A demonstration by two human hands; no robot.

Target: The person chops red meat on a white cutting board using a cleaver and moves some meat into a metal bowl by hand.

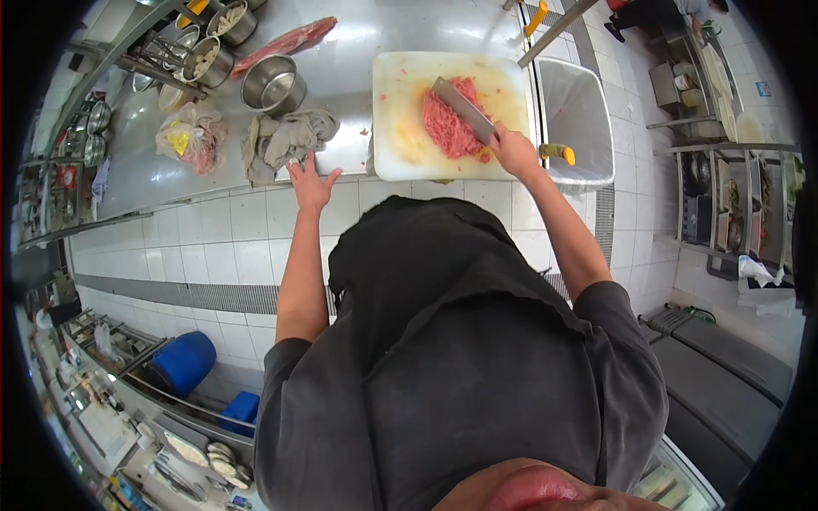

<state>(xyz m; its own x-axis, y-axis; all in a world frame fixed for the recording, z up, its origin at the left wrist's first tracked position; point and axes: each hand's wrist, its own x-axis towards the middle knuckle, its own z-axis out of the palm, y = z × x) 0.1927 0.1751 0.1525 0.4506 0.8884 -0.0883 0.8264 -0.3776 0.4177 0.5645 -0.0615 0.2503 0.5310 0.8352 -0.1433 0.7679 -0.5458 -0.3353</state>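
My right hand (515,153) is wrapped round the handle of a cleaver (464,109). Its broad blade lies across a heap of minced red meat (450,132), hiding part of it. Under the meat is a thick white cutting board (396,94), stained yellowish, with small scraps of meat about. Off to the left, my left hand (312,184) holds nothing, its fingers spread at the near edge of the steel table (349,43). Its fingertips reach the crumpled grey cloth (290,140); whether they press on it I cannot tell.
Behind the cloth stands an empty steel pot (273,85), with a long strip of raw meat (285,44) beyond it. A plastic bag of meat (194,140) lies farther left, near several steel containers (209,61). A lined bin (579,119) adjoins the table's right end.
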